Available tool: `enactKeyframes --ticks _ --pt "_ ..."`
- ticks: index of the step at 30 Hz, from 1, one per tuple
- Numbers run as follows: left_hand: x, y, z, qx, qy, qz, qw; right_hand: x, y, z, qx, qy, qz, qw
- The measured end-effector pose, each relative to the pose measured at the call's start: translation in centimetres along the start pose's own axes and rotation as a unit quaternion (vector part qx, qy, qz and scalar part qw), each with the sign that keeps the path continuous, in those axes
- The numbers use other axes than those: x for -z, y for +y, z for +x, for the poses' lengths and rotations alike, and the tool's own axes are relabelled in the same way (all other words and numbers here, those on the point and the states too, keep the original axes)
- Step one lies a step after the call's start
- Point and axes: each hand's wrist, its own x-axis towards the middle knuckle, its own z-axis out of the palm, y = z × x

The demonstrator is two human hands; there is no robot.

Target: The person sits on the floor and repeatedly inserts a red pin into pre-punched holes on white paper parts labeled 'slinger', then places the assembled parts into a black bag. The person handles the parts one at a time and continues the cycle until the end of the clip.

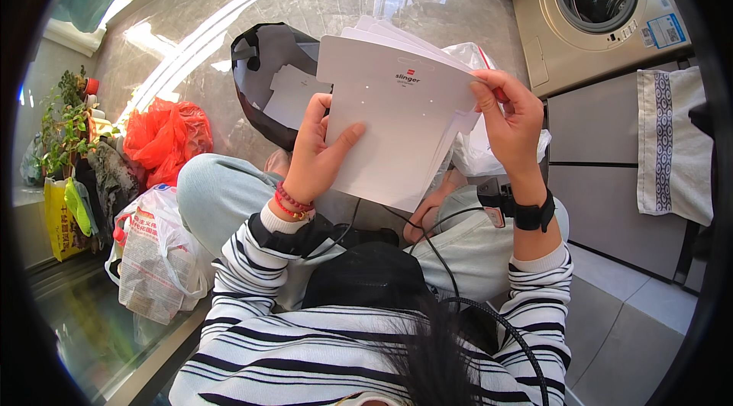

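A stack of white card sheets is held up in front of me, fanned slightly at its far and right edges. The top sheet bears a small printed mark and several tiny holes. My left hand grips the stack's left edge, thumb on top and fingers underneath. At the far right corner, my right hand pinches the sheets between thumb and fingers. Just beyond my left hand, a dark open bag stands on the floor with more white cards inside. Partly hidden behind the stack is a white plastic bag.
A red plastic bag and a white printed bag lie to my left, near potted plants. At the far right stands a washing machine with its door open. A towel hangs on the grey cabinet. Cables cross my lap.
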Motion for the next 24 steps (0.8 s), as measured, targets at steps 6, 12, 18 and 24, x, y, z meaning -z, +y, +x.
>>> enactKeyframes --ticks 6,12,18,24 --pt "0.1 -0.2 0.0 -0.002 0.001 0.011 1.0 0.3 -0.5 0.4 -0.013 0.023 0.028 0.999" --pt "0.1 -1.0 0.1 -0.046 0.0 0.078 0.996 0.7 -1.2 1.0 0.03 0.095 -0.127 0.987" --pt "-0.2 -0.2 -0.5 -0.077 -0.034 0.228 0.97 -0.4 -1.3 0.9 0.141 -0.076 -0.168 0.973" --pt "-0.1 0.2 -0.3 -0.104 -0.06 0.275 0.954 -0.3 -1.0 0.9 0.141 -0.109 -0.179 0.968"
